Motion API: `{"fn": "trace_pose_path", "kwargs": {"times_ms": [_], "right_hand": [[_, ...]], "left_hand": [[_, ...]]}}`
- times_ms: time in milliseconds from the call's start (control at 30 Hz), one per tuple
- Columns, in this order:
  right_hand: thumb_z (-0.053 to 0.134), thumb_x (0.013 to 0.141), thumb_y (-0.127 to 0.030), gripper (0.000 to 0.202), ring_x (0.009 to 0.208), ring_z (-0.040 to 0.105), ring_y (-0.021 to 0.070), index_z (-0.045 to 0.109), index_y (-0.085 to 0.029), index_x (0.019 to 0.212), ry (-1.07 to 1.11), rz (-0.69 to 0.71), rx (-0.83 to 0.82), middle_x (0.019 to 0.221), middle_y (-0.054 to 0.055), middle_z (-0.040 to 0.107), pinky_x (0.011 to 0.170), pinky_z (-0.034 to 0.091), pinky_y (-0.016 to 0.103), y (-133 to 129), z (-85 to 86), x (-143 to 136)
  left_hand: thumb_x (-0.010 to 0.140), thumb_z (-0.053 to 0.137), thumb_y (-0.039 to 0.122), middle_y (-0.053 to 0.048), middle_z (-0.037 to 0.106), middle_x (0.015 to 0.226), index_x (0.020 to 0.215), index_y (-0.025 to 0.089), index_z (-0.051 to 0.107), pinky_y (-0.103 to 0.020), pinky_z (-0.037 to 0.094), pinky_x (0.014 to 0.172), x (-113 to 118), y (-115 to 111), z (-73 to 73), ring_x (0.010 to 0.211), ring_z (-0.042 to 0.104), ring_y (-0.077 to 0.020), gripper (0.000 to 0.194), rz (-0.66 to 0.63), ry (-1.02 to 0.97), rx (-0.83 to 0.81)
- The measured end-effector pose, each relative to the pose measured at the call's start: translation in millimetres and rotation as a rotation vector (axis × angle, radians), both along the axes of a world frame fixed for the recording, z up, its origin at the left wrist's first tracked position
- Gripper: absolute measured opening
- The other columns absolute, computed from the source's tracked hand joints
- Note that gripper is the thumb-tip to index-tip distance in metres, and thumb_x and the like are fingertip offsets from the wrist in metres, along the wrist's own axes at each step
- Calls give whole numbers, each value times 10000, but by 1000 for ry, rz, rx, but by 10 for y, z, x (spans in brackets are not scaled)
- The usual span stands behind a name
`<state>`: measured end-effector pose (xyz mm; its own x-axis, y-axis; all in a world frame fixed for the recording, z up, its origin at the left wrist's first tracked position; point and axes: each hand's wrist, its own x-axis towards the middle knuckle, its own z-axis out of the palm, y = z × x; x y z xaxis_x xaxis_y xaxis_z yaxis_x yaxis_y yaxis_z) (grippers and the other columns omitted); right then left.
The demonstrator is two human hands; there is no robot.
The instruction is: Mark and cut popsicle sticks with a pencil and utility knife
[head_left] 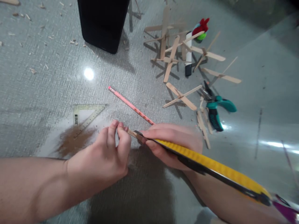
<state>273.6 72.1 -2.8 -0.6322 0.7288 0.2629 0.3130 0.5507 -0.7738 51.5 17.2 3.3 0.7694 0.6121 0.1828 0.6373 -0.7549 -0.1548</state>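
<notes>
Your glossy grey table (58, 93) was scattered with pale wood shavings (33, 71).
On it you had a pink pencil (130, 105), a clear set square (76, 119), teal-handled pliers (215, 102), a white marker (188, 59) with a black end, and several crossed wooden sticks (181, 96).

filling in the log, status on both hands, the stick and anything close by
Left hand pinching wooden stick. Right hand gripping yellow knife, blade end at stick. Pink pencil close by.

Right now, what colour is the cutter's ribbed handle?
The ribbed handle is yellow, best seen in the head view.
</notes>
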Motion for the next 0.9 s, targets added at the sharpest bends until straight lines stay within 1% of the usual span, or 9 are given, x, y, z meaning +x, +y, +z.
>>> {"fn": "trace_pose_path", "kwargs": {"times_ms": [67,167,300,533,667,767,900], "right_hand": [[636,955,-201,126,762,744,156,668,-227,1074,-13,24,-19,848,46,765,687,617,257,22,-7,-21],[631,946,-171,141,764,744,142,667,-217,1074,10,57,-18,862,45,768,699,617,233,41,-24,-32],[647,921,-111,192,773,744,135,662,-225,1075,11,54,4,870,35,773,724,622,224,46,-21,-41],[658,917,-88,200,739,739,138,658,-246,1039,1,83,-5,843,22,767,697,622,229,53,7,-52],[657,932,-100,205,782,742,141,659,-254,1068,24,110,-47,880,18,765,748,624,252,40,-11,-33],[655,942,-112,186,807,740,134,662,-241,1075,13,113,-73,897,19,762,759,617,247,27,-12,-33],[653,951,-138,138,792,735,117,663,-243,1039,-47,77,-26,872,-16,755,731,608,228,16,5,-47]], "left_hand": [[801,711,241,-228,767,1066,1090,-65,742,-390,668,775,4,2,3,988,759,-389,423,2,12,8],[779,722,228,-222,771,1061,1081,-57,751,-374,667,775,5,14,10,975,764,-379,415,7,11,20],[820,706,319,-226,770,1055,1078,-55,755,-393,668,776,-5,29,26,973,763,-388,458,-1,-11,-17],[838,711,519,-255,757,1076,1099,-70,744,-425,666,794,-22,19,17,990,753,-413,645,-5,-33,-48],[814,738,521,-258,755,1068,1101,-75,739,-432,665,788,-29,10,-3,984,754,-416,661,-2,-52,-47],[801,750,543,-271,749,1068,1102,-87,732,-442,661,781,-17,15,-8,981,752,-424,698,-1,-51,-53],[812,744,548,-287,742,1081,1123,-98,719,-438,659,763,3,21,2,979,752,-429,718,-4,-32,-33]]}}
